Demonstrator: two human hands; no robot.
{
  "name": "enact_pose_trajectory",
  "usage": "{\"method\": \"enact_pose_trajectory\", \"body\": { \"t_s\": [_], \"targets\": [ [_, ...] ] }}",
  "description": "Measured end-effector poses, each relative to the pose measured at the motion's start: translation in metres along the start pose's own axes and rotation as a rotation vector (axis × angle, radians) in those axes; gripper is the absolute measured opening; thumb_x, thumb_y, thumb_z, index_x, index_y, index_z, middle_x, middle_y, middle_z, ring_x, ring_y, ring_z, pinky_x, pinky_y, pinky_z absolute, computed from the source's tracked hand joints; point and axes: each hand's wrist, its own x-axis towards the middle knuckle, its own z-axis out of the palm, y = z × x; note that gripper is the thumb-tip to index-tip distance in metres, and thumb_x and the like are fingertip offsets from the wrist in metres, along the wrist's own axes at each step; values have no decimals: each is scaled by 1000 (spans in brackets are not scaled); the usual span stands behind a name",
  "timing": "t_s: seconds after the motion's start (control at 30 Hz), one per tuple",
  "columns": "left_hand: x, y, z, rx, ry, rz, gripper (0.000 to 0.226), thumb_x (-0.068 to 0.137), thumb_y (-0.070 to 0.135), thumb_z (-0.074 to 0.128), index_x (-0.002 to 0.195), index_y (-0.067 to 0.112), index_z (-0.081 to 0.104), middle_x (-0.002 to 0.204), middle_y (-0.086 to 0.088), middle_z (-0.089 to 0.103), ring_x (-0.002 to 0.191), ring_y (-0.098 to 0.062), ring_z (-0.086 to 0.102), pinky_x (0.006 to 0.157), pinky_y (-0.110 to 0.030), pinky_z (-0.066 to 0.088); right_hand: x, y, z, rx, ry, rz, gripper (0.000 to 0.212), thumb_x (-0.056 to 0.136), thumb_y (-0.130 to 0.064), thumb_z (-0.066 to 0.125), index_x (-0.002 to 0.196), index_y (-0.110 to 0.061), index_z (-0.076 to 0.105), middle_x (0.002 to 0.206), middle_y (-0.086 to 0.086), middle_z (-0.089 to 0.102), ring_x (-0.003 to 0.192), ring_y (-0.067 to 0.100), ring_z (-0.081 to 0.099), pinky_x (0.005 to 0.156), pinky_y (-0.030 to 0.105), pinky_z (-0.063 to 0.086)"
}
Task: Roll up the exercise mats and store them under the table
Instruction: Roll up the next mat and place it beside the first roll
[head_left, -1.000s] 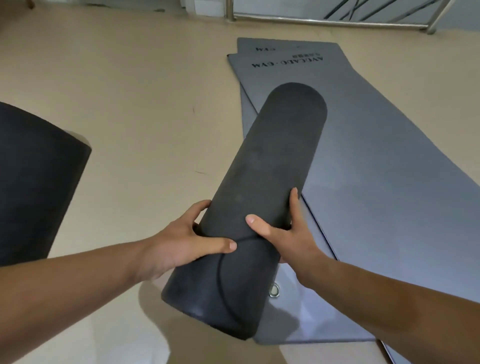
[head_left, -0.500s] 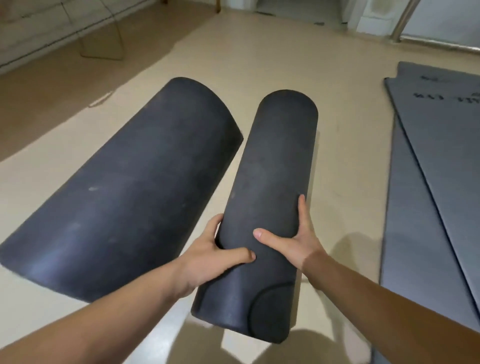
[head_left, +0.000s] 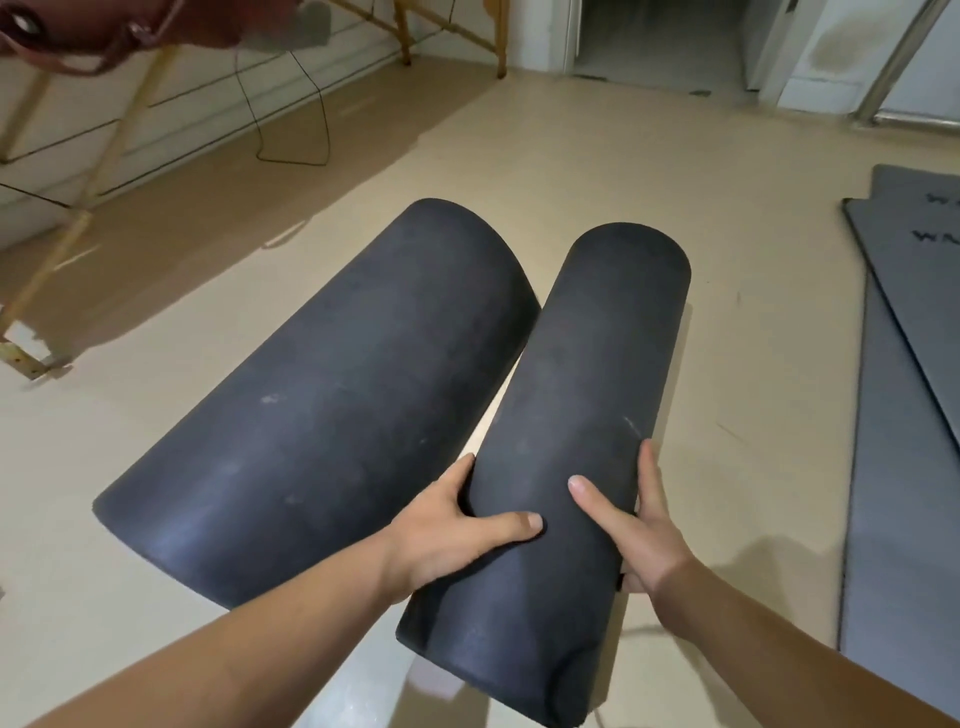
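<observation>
Both hands keep the grip of half a second ago — the left hand (head_left: 447, 530) and right hand (head_left: 639, 535) clasp the slim rolled mat (head_left: 587, 389) near its close end, fingers (head_left: 509, 522) curled round its sides, thumbs on top. It points away, just beside the fatter roll (head_left: 332, 405) on the floor (head_left: 519, 156). The flat mats (head_left: 909, 415) have slid to the right edge — farther off, the table (head_left: 101, 169) legs have come into view.
</observation>
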Motion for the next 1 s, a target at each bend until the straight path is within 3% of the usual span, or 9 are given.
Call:
{"method": "enact_pose_trajectory", "body": {
  "t_s": [0.17, 0.33, 0.43, 0.5, 0.57, 0.67, 0.77, 0.83, 1.0],
  "targets": [
    [0, -3, -17, 42, 58, 7, 110, 50, 74, 97, 146, 45, 50, 123, 27, 71, 110, 1, 72, 101, -32, 59, 0, 0, 21, -37, -14, -35, 138, 41, -85, 88, 145, -78, -1, 162, -16, 34, 135, 28, 52, 106, 59, 53],
    [-6, -5, -26, 266, 85, -44, 107, 48, 82, 90, 137, 55, 36, 126, 27, 64, 116, -5, 65, 104, -34, 55, -4, 7, 35, 39, -20, -76, 133, 59, -66, 92, 154, -70, -1, 147, -19, 43, 118, 14, 57, 106, 49, 53],
    [-6, -5, -44, 405, 65, -7, 90, 65, 86, 78, 142, 46, 51, 129, 23, 68, 118, -6, 67, 106, -32, 54, -5, 6, 44, 47, -12, -88, 130, 65, -56, 94, 155, -68, 2, 142, -21, 43, 116, 11, 56, 110, 47, 50],
    [-1, 2, -73, 629, 195, 102, 65, 85, 84, 58, 127, 36, 69, 120, 16, 73, 113, -10, 69, 102, -35, 56, -3, 3, 49, 56, -4, -92, 130, 63, -54, 96, 154, -70, 6, 142, -23, 46, 118, 11, 57, 112, 47, 48],
    [8, 9, -112, 846, 480, 208, 60, 92, 77, 54, 131, 33, 65, 129, 6, 67, 125, -21, 62, 103, -42, 54, -2, 4, 52, 65, -4, -96, 129, 64, -53, 97, 155, -69, 7, 142, -23, 47, 119, 13, 57, 113, 48, 48],
    [18, 11, -171, 1067, 688, 15, 111, 75, 87, 66, 162, 32, 25, 167, -11, 29, 154, -36, 26, 119, -56, 36, -3, 3, 57, 42, 14, -77, 132, 60, -58, 97, 154, -70, 5, 144, -23, 47, 124, 18, 57, 114, 50, 47],
    [21, -6, -204, 835, 619, -280, 150, 35, 110, 60, 158, 35, 15, 157, -15, 36, 148, -42, 35, 115, -63, 38, -2, -1, 67, -7, 44, -50, 142, 39, -75, 95, 146, -78, 3, 152, -23, 46, 131, 21, 57, 114, 52, 48],
    [22, -17, -209, 700, 564, -280, 158, 20, 113, 56, 154, 36, 22, 146, -14, 47, 136, -42, 49, 110, -60, 46, 1, -1, 74, -32, 54, -43, 144, 35, -80, 92, 145, -79, 1, 158, -21, 42, 135, 24, 54, 114, 53, 47],
    [25, -26, -209, 633, 547, -237, 156, 21, 113, 58, 157, 42, 24, 144, -10, 49, 134, -38, 52, 112, -56, 47, 8, -5, 88, -97, 81, -51, 141, 48, -75, 92, 151, -72, -4, 159, -18, 39, 136, 25, 53, 118, 48, 43]
  ]
}}
